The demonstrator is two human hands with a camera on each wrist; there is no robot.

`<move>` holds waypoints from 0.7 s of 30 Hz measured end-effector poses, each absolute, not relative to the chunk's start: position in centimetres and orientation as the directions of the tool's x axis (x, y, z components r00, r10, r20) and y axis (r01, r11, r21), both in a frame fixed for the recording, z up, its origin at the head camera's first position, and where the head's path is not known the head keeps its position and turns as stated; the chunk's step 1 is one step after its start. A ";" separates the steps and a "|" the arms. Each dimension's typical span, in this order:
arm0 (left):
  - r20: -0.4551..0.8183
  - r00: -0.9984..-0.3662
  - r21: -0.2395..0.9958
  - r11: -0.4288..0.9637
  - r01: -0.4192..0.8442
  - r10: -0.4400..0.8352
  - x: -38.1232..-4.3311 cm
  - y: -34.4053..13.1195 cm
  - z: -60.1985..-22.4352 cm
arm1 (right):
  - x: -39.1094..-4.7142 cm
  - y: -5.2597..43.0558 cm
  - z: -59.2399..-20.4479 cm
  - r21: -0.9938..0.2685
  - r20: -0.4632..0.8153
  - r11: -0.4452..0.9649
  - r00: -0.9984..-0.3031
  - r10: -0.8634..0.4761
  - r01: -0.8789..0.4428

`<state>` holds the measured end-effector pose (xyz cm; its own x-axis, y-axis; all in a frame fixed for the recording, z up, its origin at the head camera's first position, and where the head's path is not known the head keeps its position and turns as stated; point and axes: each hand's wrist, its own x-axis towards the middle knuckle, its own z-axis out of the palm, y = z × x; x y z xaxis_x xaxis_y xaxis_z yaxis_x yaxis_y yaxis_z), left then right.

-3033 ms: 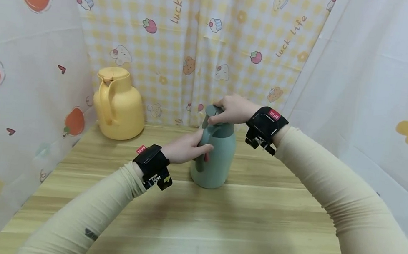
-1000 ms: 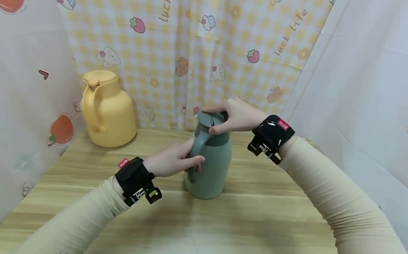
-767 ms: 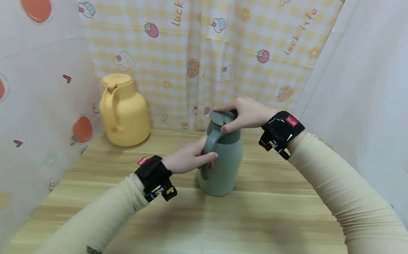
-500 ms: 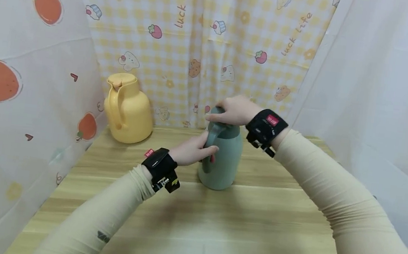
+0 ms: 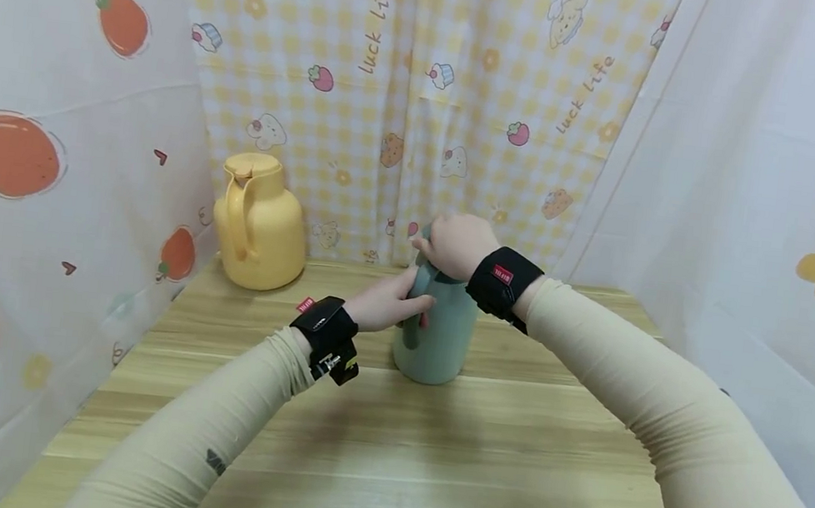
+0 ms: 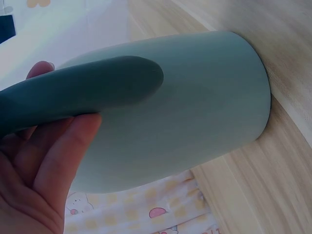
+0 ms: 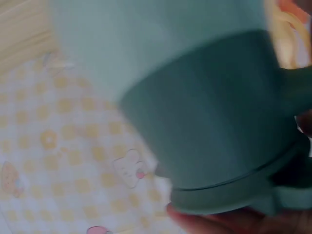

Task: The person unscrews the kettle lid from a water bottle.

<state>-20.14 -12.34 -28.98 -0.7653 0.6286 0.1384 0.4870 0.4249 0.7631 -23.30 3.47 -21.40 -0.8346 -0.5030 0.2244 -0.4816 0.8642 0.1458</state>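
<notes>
A green thermos jug (image 5: 438, 348) stands upright on the wooden table in the head view. My left hand (image 5: 385, 300) grips its handle (image 6: 92, 87), with the fingers wrapped round from one side as the left wrist view shows. Over the top, my right hand (image 5: 458, 247) holds the jug's lid (image 7: 214, 200) with curled fingers and covers most of it in the head view. Fingertips (image 7: 204, 224) press against the lid's edge in the right wrist view, which is somewhat blurred.
A yellow thermos jug (image 5: 270, 230) stands at the back left of the table (image 5: 383, 469). Behind hangs a yellow checked curtain (image 5: 361, 131). White printed curtains (image 5: 746, 200) close off both sides.
My right hand has turned on the lid, its wrist swinging inward and its thumb leaving the lid's near side. My left hand keeps its grip on the handle. The head view has shifted slightly.
</notes>
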 end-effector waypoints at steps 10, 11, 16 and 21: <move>0.141 -0.759 0.761 0.420 0.494 0.636 -20.5 -12.5 -29.9 | -23.9 4.4 -21.9 0.227 0.285 0.785 -0.731 -0.619 -0.576; 0.136 -0.759 0.766 0.418 0.488 0.637 -20.4 -12.6 -30.0 | -23.9 4.4 -22.0 0.228 0.284 0.779 -0.725 -0.627 -0.584; 0.115 -0.753 0.775 0.415 0.476 0.648 -20.3 -12.6 -30.1 | -24.1 4.8 -22.3 0.245 0.285 0.755 -0.699 -0.656 -0.609; 0.153 -0.726 0.762 0.388 0.518 0.670 -20.8 -12.5 -29.3 | -24.2 5.2 -21.5 0.274 0.319 0.743 -0.672 -0.669 -0.610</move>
